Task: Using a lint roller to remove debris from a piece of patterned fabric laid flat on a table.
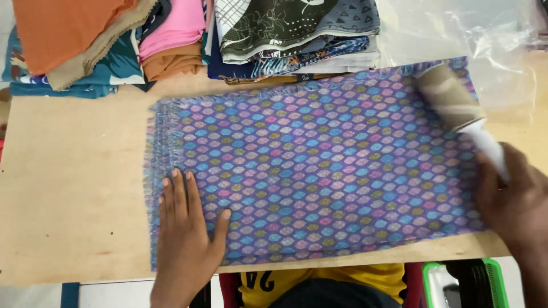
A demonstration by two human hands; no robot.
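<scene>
Looking down: I see a patterned purple cloth (pixel 319 171) spread flat on the wooden bench (pixel 74 188), and I place everything else by that cloth.
Left hand (pixel 185 228): flat, palm down, fingers spread on the cloth's near left corner; its grip is apart, pinning and not pinching.
Right hand (pixel 516 208): at the cloth's right edge, its grip clamped on the white handle of a lint roller (pixel 456 108).
Roller head: lying on the cloth's far right corner, its paper tan and dull.
Cloth feel: I judge it light, thin and soft, with a frayed fringe along its left edge; likely to slide and bunch under a push.
Hold: I would press it flat near an edge, or pinch a corner.
Beyond the cloth: stacks of folded fabrics (pixel 171 40) and a clear plastic bag (pixel 456 34) at the far side.
</scene>
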